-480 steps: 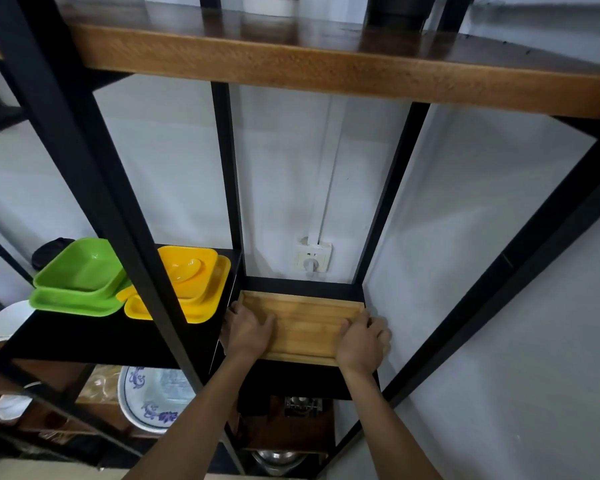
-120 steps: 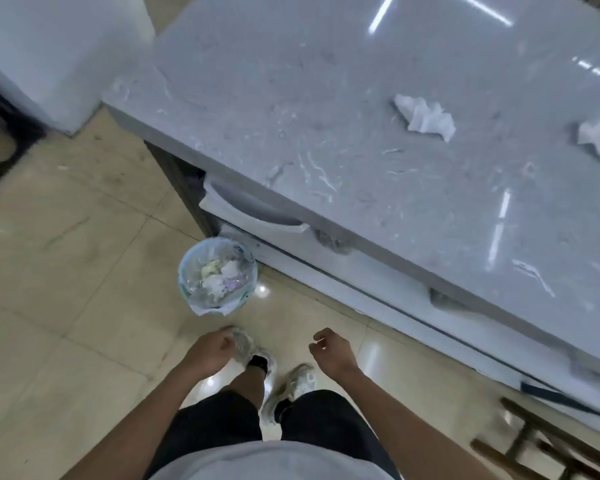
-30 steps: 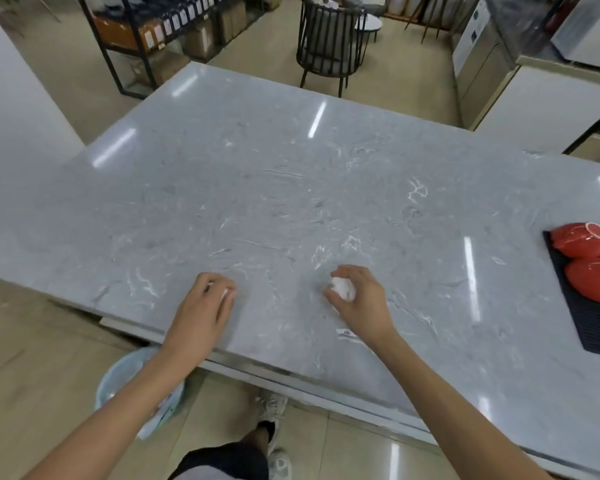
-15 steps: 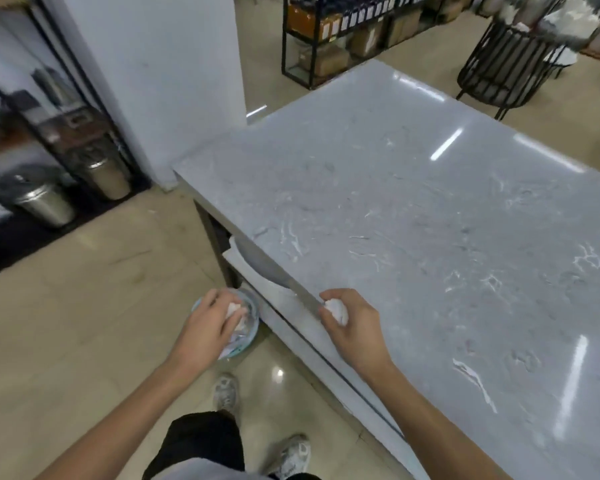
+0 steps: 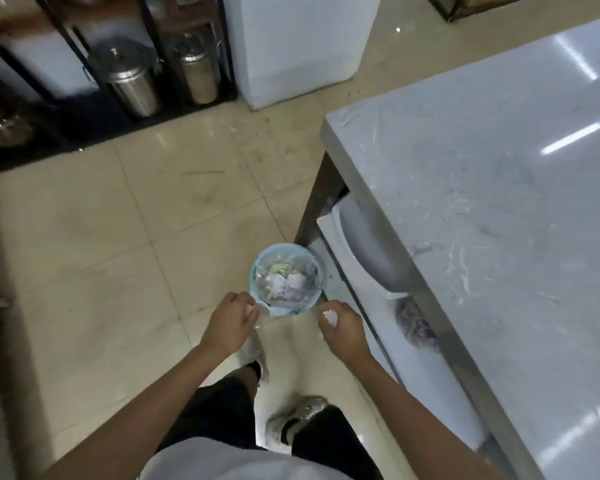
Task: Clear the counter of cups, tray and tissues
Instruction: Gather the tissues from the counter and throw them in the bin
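Both hands have left the table (image 5: pixel 499 202) and now hang by the bin (image 5: pixel 287 279).
Left hand (image 5: pixel 231 323) fingers curl round one tissue (image 5: pixel 250 309); right hand (image 5: pixel 342 329) fingers clamp another tissue (image 5: pixel 329 317).

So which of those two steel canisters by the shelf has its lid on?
The left, larger steel canister, whose knobbed lid shows. The right canister sits partly behind the black shelf frame, top hidden.

- No text, label, brand, number or sign can be read anywhere in the view.
- The metal canisters (image 5: pixel 132 77) on the dark shelf show no legible marking.
- The counter (image 5: pixel 499 188) is bare of lettering.
- The bin (image 5: pixel 286 280) shows no print.
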